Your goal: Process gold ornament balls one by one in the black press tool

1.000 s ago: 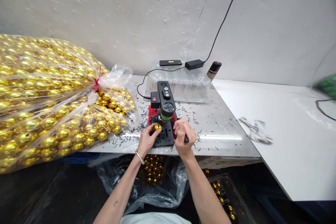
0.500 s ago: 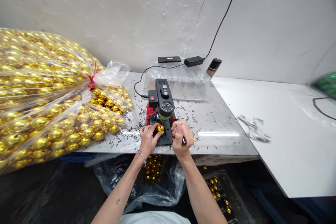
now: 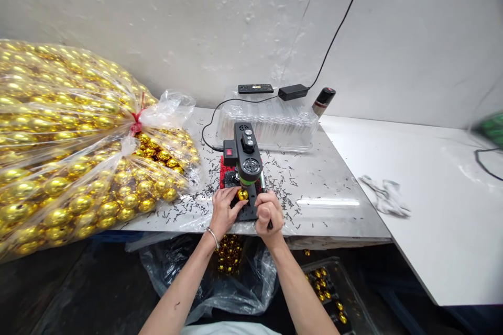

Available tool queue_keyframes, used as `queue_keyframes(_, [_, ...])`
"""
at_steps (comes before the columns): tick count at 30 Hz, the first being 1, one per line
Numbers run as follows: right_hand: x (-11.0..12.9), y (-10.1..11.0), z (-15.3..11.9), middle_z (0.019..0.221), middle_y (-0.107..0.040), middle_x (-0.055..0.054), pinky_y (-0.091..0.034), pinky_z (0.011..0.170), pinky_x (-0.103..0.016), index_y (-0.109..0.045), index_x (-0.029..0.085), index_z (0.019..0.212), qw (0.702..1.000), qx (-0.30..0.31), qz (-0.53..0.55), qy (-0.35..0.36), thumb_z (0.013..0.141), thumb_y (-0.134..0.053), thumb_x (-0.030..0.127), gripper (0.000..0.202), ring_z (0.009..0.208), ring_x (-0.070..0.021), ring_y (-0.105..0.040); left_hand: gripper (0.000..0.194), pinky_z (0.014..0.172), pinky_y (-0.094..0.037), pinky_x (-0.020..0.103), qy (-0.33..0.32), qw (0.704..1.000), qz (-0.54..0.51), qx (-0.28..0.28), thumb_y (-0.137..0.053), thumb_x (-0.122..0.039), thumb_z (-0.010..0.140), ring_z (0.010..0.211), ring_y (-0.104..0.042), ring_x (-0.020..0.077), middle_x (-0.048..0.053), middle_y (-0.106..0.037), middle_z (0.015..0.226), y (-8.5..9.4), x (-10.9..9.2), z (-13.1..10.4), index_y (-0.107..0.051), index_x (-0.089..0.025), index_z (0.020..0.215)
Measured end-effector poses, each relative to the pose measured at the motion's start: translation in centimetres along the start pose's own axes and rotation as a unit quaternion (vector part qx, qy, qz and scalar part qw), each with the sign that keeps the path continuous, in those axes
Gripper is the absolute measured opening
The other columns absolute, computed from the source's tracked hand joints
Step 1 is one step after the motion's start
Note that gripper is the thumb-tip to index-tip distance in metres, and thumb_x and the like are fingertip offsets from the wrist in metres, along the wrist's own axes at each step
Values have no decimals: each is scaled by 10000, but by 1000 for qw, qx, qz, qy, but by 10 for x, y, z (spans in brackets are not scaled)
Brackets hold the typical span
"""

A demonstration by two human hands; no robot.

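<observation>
Both hands edged closer around gold ball; no legible writing.

bag of gold balls cut off left, green object blurred

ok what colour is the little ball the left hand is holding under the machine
Shiny gold. The ball sits at the left hand fingertips, seen in the head view.

A rough, pale grey plastered wall rises well beyond the fingers, with a thin black cable running up it. The glossy, light-reflecting metal-topped surface stretches out to the right of the fingers and meets a plain white surface farther right. Below the fingers the dark floor lies in shadow.
</observation>
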State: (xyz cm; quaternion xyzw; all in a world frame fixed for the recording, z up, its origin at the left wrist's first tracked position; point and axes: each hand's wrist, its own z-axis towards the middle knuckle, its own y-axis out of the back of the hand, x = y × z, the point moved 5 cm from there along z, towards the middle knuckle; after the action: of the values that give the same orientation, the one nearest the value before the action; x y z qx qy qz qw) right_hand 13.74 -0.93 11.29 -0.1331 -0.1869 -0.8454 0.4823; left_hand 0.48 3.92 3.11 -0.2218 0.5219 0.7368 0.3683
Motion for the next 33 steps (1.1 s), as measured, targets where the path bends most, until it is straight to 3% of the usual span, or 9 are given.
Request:
queue_keyframes(8, [-11,-5,-12,702,-521,5,-493,768,-387,-403,221,699,1000,-26,2,-2,980,-278,223,307,673,-133,-583,283,1006,-385,442,-11,1000,-10,-5,-651,-363,851,1058,-594,266,97,-705,1089,0,0,0,-686,-212,1087])
queue_keyframes(14, [-7,-6,-11,695,-551,-11,-485,660,-337,-441,212,697,998,13,-13,67,954,-330,204,280,661,-141,-585,307,1004,-394,444,-16,1000,-14,-8,-661,-357,842,1078,-591,270,105,-704,1105,-2,3,0,-679,-202,1107])
queue_keyframes(18, [4,3,19,655,-520,1,-434,580,-282,-444,208,674,998,-46,28,-32,958,-345,203,301,611,-125,-533,299,999,-406,455,-2,1000,-24,-14,-682,-347,822,1068,-598,273,100,-708,1088,-1,1,5,-687,-211,1088])
queue_keyframes(22, [15,7,56,630,-472,19,-390,576,-268,-449,205,655,986,-32,42,-160,974,-380,256,330,589,-108,-478,310,970,-433,458,-27,999,-27,-36,-644,-353,857,1058,-593,276,110,-697,1081,14,-8,-14,-667,-208,1130])
queue_keyframes(25, [20,8,63,621,-458,22,-377,593,-273,-428,204,622,985,-29,51,-163,971,-405,253,353,605,-109,-475,361,978,-435,457,-84,996,-13,-10,-609,-349,887,1100,-579,276,112,-677,1136,26,-16,-52,-617,-224,1226])
queue_keyframes(28, [18,7,53,630,-472,19,-383,604,-278,-442,200,631,986,-49,66,-148,969,-407,228,341,612,-111,-485,446,989,-432,463,-109,994,9,12,-621,-385,878,1133,-571,280,117,-657,1182,33,-16,-84,-570,-232,1294])
queue_keyframes(30, [15,6,44,640,-485,16,-385,592,-278,-458,198,643,984,-58,67,-152,967,-404,222,330,602,-110,-485,460,981,-438,460,-98,995,21,-3,-611,-412,879,1135,-570,281,124,-649,1194,44,-11,-82,-568,-223,1297])
queue_keyframes(33, [12,5,37,637,-491,13,-383,575,-280,-480,196,653,984,-59,65,-155,964,-409,224,321,594,-115,-490,316,988,-423,469,-49,994,72,-70,-504,-352,934,1143,-556,288,134,-651,1175,75,6,-39,-641,-199,1174])
